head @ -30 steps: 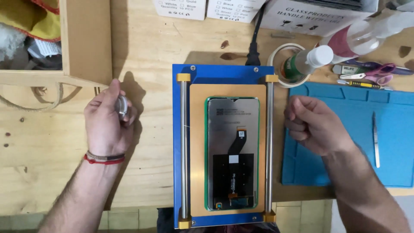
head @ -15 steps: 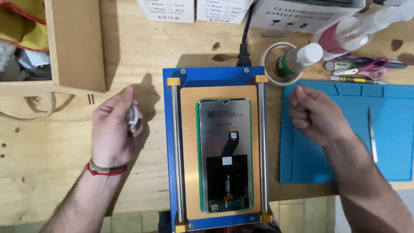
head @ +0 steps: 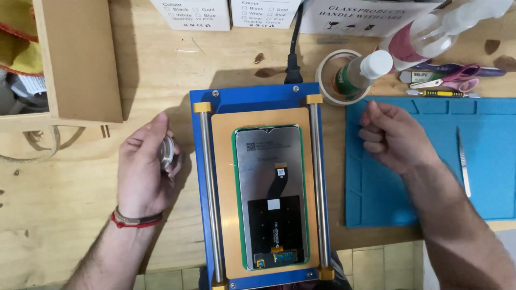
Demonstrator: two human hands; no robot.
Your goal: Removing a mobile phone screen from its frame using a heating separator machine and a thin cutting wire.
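Note:
A phone screen panel (head: pixel 269 161) lies back side up on the tan pad of a blue heating plate (head: pixel 247 96) with two metal side rails. My left hand (head: pixel 142 169), with a red band at the wrist, sits left of the plate and holds a small round clear spool (head: pixel 166 152) between thumb and fingers. My right hand (head: pixel 392 137) is curled into a loose fist over the left edge of a blue work mat (head: pixel 484 161), right of the plate. I cannot tell whether anything thin is pinched in it.
A wooden box (head: pixel 80 59) stands at the back left. Behind the plate are white cartons (head: pixel 263 13), a tape roll (head: pixel 328 80), a small white-capped bottle (head: pixel 363 70), a clear spray bottle (head: pixel 430 32), scissors (head: pixel 457 72) and a screwdriver (head: pixel 438 93). A metal tool (head: pixel 463 161) lies on the mat.
The view has drifted a little. Both hands stay beside the plate in nearly the same pose; the right hand sits slightly higher.

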